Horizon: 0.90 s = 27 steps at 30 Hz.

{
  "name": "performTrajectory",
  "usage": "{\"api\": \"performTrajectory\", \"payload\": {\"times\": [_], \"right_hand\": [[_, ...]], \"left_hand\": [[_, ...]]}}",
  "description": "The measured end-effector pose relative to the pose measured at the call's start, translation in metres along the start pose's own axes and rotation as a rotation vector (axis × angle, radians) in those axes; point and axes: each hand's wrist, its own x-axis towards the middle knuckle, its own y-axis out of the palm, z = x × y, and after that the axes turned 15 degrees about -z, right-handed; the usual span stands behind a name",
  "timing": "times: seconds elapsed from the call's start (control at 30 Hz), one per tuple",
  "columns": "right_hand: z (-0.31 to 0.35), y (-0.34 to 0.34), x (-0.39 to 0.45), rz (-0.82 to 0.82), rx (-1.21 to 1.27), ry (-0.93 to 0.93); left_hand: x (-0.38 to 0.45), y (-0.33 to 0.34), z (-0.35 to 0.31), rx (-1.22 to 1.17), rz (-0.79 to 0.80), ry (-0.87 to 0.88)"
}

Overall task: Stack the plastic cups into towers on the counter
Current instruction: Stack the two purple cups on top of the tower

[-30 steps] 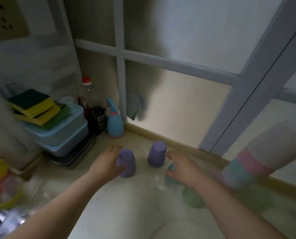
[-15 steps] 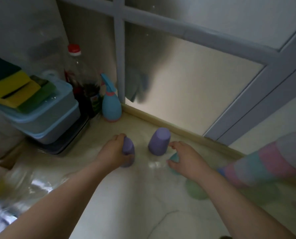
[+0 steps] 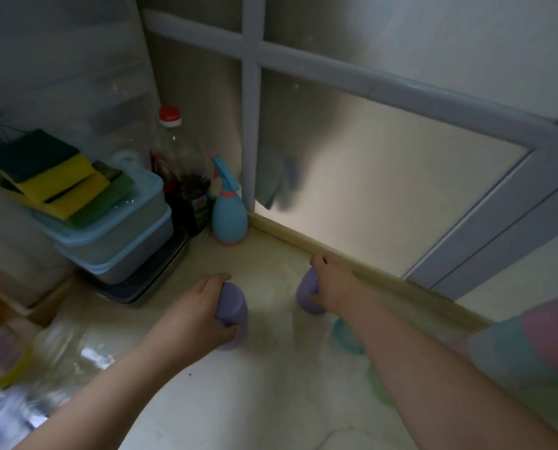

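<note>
Two purple plastic cups stand upside down on the pale counter (image 3: 271, 401). My left hand (image 3: 196, 316) is wrapped around the nearer purple cup (image 3: 233, 308). My right hand (image 3: 332, 282) grips the farther purple cup (image 3: 305, 292) from its right side, close to the window ledge. Just under my right forearm a teal cup (image 3: 345, 336) sits on the counter, with a green cup (image 3: 376, 384) partly hidden behind the arm. A nested stack of pastel cups (image 3: 531, 342) lies tilted at the right edge.
Blue lidded containers (image 3: 115, 241) topped with yellow-green sponges (image 3: 60, 180) stand at the left. A red-capped bottle (image 3: 177, 177) and a blue spray bottle (image 3: 228, 212) fill the corner. A frosted window with a wooden ledge (image 3: 368, 274) runs along the back.
My right hand left the teal cup and moved back onto the farther purple cup. My left hand stayed closed around the nearer purple cup.
</note>
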Motion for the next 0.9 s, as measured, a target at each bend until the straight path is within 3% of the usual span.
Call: {"api": "performTrajectory", "payload": {"times": [0.2, 0.43, 0.7, 0.9], "right_hand": [[0.008, -0.044, -0.027, -0.064, 0.022, -0.052], [-0.001, -0.178, -0.099, -0.261, 0.100, -0.077], [-0.063, -0.334, -0.208, -0.611, 0.062, 0.124], [-0.110, -0.364, -0.230, -0.673, 0.022, 0.220]], "left_hand": [[0.000, -0.019, -0.015, 0.036, -0.035, 0.050], [0.026, -0.041, -0.101, -0.079, -0.076, 0.258], [0.032, -0.071, -0.235, -0.264, -0.135, 0.488], [0.028, -0.085, -0.291, -0.352, -0.146, 0.552]]}}
